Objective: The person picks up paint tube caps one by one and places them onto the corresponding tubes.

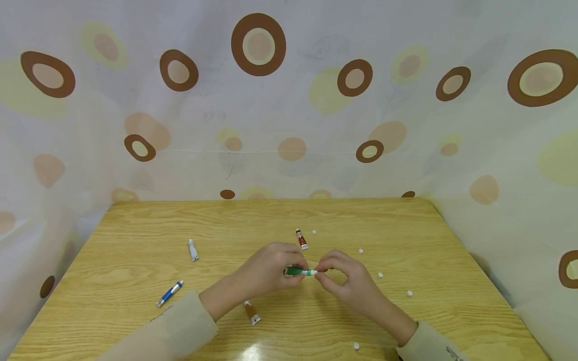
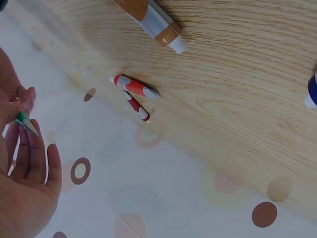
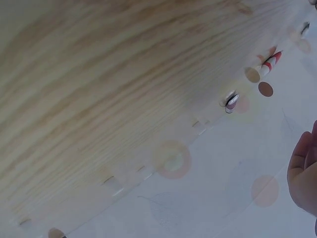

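A small green paint tube (image 1: 295, 271) is held sideways above the table between both hands. My left hand (image 1: 275, 265) grips its body. At the tube's white tip, my right hand (image 1: 347, 278) pinches with thumb and forefinger; I cannot tell whether that white piece is a cap or the nozzle. In the left wrist view the green tube (image 2: 26, 122) lies against the fingers of the left hand (image 2: 27, 183). The right wrist view catches only part of the right hand (image 3: 304, 173) at its edge. A brown paint tube (image 1: 252, 313) lies below the left wrist.
On the wooden table (image 1: 316, 321) lie a blue tube (image 1: 169, 293), a white tube (image 1: 193, 250) and a dark red tube (image 1: 301, 239). A brighter red tube (image 2: 133, 86) shows in the left wrist view. Several white caps, including one cap (image 1: 409, 293), lie to the right. A patterned curtain (image 1: 289, 100) surrounds the table.
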Motion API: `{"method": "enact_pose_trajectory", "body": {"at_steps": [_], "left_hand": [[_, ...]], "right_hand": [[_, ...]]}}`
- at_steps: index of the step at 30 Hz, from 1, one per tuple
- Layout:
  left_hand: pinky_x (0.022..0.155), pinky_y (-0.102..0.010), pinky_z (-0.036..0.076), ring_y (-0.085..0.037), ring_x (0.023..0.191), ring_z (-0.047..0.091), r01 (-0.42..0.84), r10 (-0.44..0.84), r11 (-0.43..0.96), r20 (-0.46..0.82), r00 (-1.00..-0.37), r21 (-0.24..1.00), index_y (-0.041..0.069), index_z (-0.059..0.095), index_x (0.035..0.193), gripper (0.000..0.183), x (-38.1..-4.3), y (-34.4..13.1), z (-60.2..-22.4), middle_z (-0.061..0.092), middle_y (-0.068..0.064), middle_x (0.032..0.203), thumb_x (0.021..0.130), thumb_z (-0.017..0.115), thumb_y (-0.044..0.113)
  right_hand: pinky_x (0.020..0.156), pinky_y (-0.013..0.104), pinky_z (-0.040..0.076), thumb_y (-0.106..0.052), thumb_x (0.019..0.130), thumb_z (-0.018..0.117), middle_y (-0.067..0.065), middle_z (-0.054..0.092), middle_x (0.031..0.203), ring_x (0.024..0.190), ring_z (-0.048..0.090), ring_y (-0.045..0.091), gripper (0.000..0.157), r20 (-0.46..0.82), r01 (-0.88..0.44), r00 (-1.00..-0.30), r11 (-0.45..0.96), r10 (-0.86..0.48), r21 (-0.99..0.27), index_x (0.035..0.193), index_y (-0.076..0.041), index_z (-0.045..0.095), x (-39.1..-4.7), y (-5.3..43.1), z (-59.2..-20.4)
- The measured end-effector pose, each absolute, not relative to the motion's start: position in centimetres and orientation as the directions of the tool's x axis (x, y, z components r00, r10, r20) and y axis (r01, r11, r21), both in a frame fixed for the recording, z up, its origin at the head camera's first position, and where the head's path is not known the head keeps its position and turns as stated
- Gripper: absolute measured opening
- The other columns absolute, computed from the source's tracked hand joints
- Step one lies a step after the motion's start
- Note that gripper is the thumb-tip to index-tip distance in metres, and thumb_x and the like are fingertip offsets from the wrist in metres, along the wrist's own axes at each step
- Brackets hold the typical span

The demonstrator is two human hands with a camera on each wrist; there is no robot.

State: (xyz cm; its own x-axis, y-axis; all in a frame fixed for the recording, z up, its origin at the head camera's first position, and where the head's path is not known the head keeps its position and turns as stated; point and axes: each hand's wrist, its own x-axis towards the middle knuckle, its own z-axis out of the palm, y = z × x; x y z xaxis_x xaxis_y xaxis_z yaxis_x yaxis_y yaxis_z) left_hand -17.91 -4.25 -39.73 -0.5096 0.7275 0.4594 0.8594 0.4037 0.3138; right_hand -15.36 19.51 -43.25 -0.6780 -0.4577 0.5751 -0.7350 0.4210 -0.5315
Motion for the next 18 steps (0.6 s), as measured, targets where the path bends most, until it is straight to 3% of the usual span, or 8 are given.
{"method": "enact_pose_trajectory", "body": {"at_steps": [9, 13, 18], "left_hand": [[0.066, -0.003, 0.045, -0.002, 0.07, 0.06, 0.86, 0.729, 0.41, 0.456, -0.51, 0.304, 0.011, 0.08, 0.092, 0.006, -17.97, -4.29, -39.76, 0.073, 0.003, 0.09, 0.086, 0.081, 0.01], [0.067, -0.004, 0.046, -0.003, 0.071, 0.062, 0.859, 0.728, 0.412, 0.456, -0.512, 0.305, 0.011, 0.08, 0.092, 0.006, -17.94, -4.32, -39.77, 0.073, 0.003, 0.09, 0.086, 0.082, 0.01], [0.067, -0.003, 0.046, -0.003, 0.072, 0.064, 0.859, 0.727, 0.413, 0.459, -0.511, 0.303, 0.01, 0.08, 0.092, 0.007, -17.93, -4.3, -40.02, 0.074, 0.002, 0.091, 0.086, 0.082, 0.01]], "right_hand": [[0.085, 0.026, 0.059, 0.009, 0.075, 0.084, 0.001, 0.07, 0.105, 0.094, 0.067, 0.016, 0.037, 0.627, -0.783, -0.619, 0.43, -0.472, -0.449, 0.105, -0.009, 0.071, -15.51, 19.56, -43.32], [0.091, 0.019, 0.056, 0.009, 0.076, 0.083, 0.0, 0.069, 0.105, 0.096, 0.067, 0.016, 0.036, 0.637, -0.791, -0.608, 0.433, -0.474, -0.433, 0.104, -0.01, 0.07, -15.54, 19.46, -43.35], [0.088, 0.021, 0.057, 0.009, 0.076, 0.082, 0.0, 0.068, 0.103, 0.094, 0.067, 0.015, 0.036, 0.646, -0.806, -0.588, 0.415, -0.487, -0.422, 0.102, -0.012, 0.07, -15.6, 19.28, -43.29]]}}
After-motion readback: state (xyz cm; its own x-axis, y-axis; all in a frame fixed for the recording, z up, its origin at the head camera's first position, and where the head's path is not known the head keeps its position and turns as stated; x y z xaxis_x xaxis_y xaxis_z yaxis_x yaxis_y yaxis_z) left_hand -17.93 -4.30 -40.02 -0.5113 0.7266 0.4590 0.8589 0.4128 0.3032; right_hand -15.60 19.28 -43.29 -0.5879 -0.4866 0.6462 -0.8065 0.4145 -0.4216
